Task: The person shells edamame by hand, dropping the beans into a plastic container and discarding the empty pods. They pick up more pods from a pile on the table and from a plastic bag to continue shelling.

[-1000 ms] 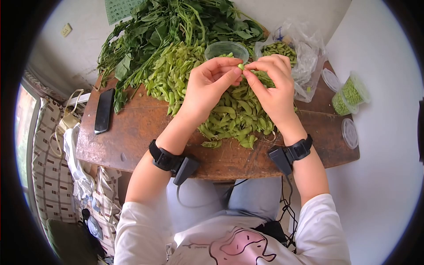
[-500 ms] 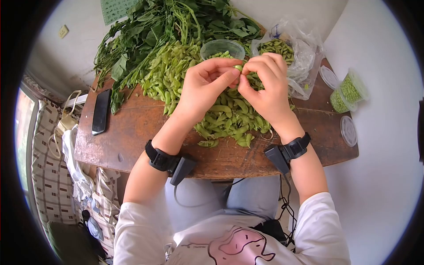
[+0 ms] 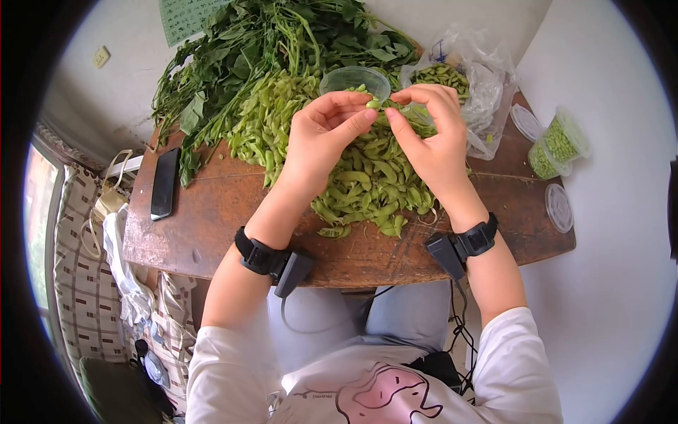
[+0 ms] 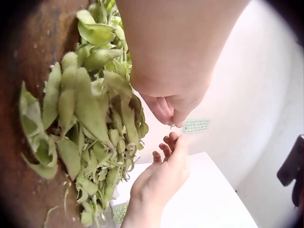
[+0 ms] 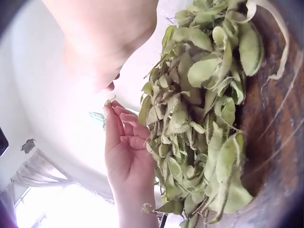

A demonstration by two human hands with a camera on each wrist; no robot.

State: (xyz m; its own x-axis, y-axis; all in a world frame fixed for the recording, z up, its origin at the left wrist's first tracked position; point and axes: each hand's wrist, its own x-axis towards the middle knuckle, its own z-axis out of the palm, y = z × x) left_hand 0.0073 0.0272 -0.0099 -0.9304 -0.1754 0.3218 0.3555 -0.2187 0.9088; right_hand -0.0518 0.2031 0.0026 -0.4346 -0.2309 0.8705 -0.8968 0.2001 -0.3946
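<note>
In the head view my left hand (image 3: 314,141) pinches a small, shiny green soybean (image 3: 373,103) between thumb and fingertips. My right hand (image 3: 438,131) is just to the right of it, with thumb and forefinger parted and nothing visible between them. Both hands hover above a heap of green soybean pods (image 3: 374,184), some of which look split and flattened. The right wrist view shows the left hand (image 5: 130,159) palm-on, its fingertips holding the soybean. Behind the fingers stands a clear plastic bowl (image 3: 355,74) with some shelled beans in it.
Leafy stalks (image 3: 247,56) lie piled at the back of the wooden table (image 3: 212,219). A plastic bag (image 3: 487,78) with pods is at the back right. Tubs of shelled beans (image 3: 561,141) and lids (image 3: 559,208) sit at the right edge, a phone (image 3: 164,184) at the left.
My hands were together at the soybean earlier. Now the right thumb and forefinger have come away and spread apart, while the left fingers keep hold of the bean.
</note>
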